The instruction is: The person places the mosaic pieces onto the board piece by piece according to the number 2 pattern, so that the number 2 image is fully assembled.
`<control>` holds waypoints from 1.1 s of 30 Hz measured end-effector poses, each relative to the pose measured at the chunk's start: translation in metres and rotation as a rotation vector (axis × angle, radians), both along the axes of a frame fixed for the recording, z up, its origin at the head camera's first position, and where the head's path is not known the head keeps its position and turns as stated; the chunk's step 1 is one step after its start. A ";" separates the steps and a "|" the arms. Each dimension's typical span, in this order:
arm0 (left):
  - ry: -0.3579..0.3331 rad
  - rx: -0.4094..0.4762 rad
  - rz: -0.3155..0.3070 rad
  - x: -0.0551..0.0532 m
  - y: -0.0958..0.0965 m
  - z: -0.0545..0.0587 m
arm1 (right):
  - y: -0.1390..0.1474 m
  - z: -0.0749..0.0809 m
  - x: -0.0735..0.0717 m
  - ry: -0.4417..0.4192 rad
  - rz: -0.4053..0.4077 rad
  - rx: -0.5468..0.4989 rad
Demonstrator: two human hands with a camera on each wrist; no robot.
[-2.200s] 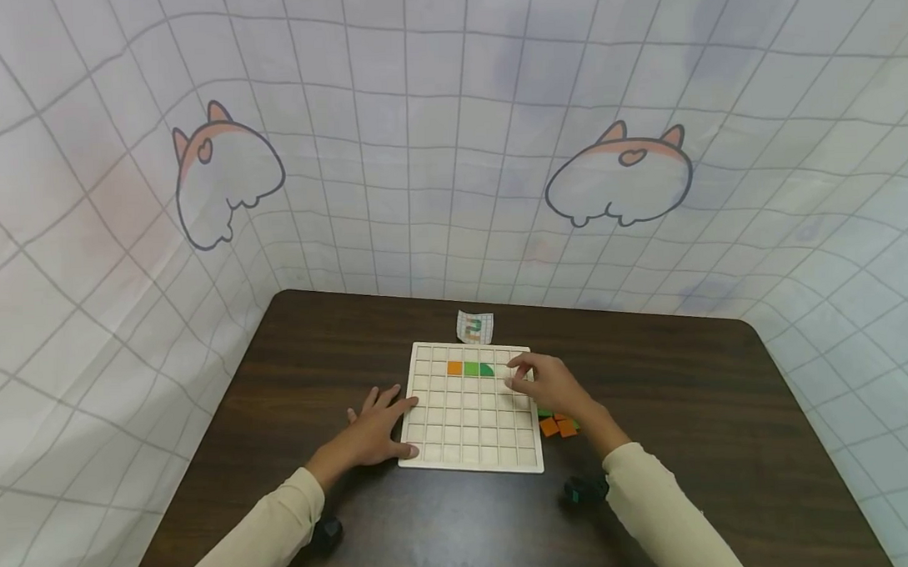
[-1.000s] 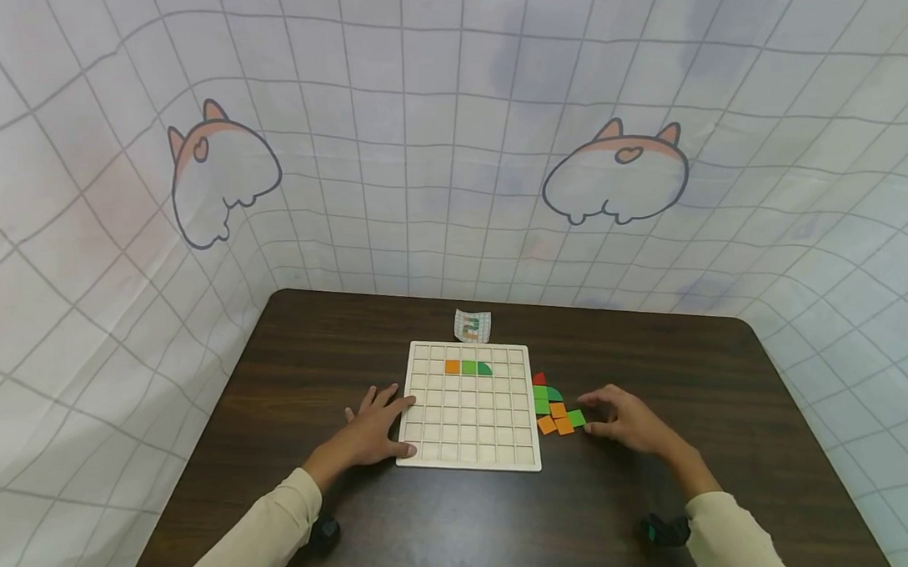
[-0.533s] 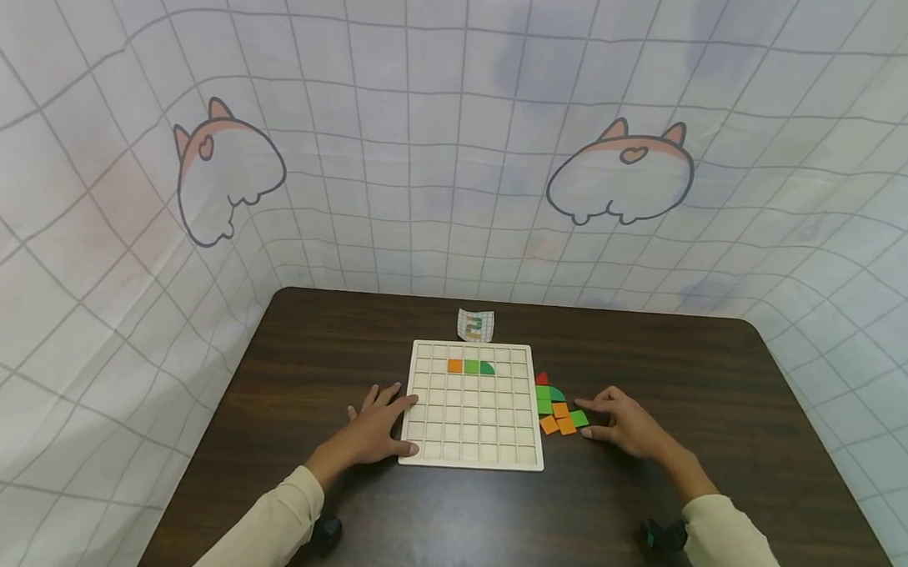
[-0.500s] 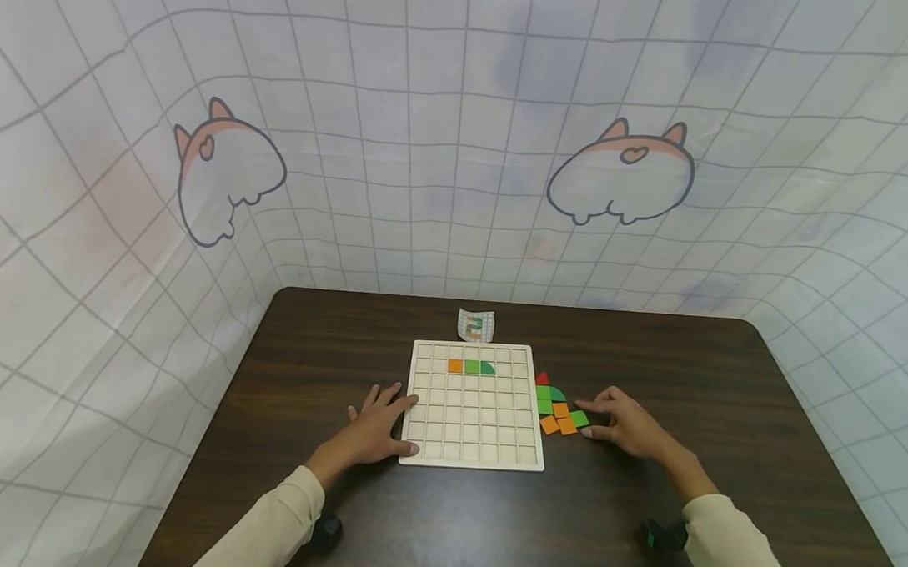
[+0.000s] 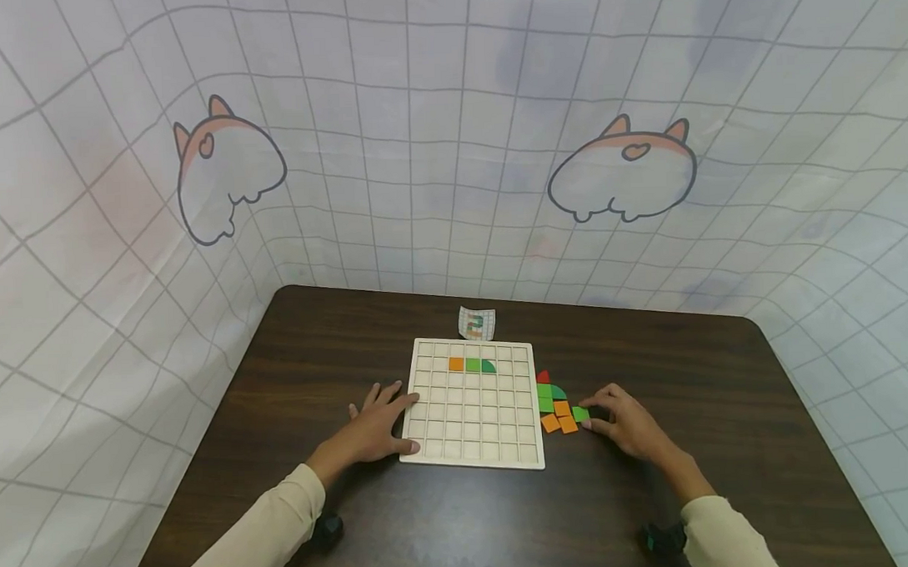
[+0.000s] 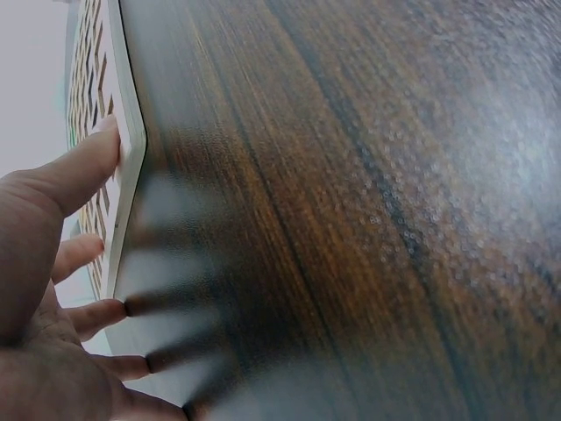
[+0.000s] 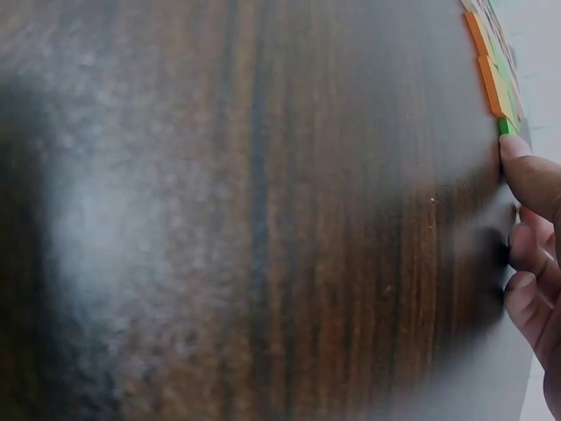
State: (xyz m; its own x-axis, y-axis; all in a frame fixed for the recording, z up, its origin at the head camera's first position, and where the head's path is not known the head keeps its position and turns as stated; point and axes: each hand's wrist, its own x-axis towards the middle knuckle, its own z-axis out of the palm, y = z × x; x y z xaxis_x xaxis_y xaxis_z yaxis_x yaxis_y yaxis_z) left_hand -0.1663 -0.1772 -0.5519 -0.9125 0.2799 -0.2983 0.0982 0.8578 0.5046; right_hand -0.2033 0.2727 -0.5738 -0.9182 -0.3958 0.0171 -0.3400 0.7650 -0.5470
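A pale gridded board [image 5: 469, 416] lies on the dark table, with an orange square tile [image 5: 456, 364], a green square tile [image 5: 473, 365] and a dark green quarter-round tile [image 5: 489, 366] in one row of its cells. My left hand [image 5: 372, 430] is spread at the board's left side; its thumb and index finger [image 6: 88, 167] rest on the rim. To the right of the board, my right hand [image 5: 627, 423] pinches a loose green square tile [image 5: 581, 414] between thumb and index finger. In the right wrist view, the thumb [image 7: 526, 171] meets that tile's edge.
Several loose tiles lie along the board's right edge: orange squares [image 5: 568, 425], green squares [image 5: 545, 397], a dark green quarter-round [image 5: 559, 392] and a red piece [image 5: 543, 377]. A small printed pattern card [image 5: 476, 324] lies behind the board. White gridded cloth [image 5: 419, 151] surrounds the table.
My right hand has left the board's upper right, moved right and toward me, and come to the loose green tile, its thumb and finger closing on it. The left hand stays put.
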 end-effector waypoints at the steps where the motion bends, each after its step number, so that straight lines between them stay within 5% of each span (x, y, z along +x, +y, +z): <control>1: 0.001 -0.001 0.000 0.000 0.000 0.000 | 0.000 0.000 0.000 0.009 0.000 -0.002; 12: -0.006 -0.003 0.005 0.002 0.001 0.002 | -0.003 -0.003 0.003 0.082 -0.044 0.001; 19: -0.001 0.008 0.005 0.001 0.001 0.003 | -0.005 0.001 0.000 -0.008 -0.096 -0.063; 33: 0.000 0.004 0.001 0.000 0.000 0.002 | -0.010 0.004 0.000 -0.052 -0.120 -0.120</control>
State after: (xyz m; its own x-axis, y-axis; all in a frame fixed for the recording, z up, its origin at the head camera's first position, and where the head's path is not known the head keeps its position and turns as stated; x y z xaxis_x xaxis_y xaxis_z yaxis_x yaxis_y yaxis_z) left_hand -0.1662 -0.1772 -0.5495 -0.9127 0.2806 -0.2971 0.0976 0.8557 0.5082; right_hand -0.2032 0.2629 -0.5697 -0.9596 -0.2811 0.0089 -0.2190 0.7268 -0.6510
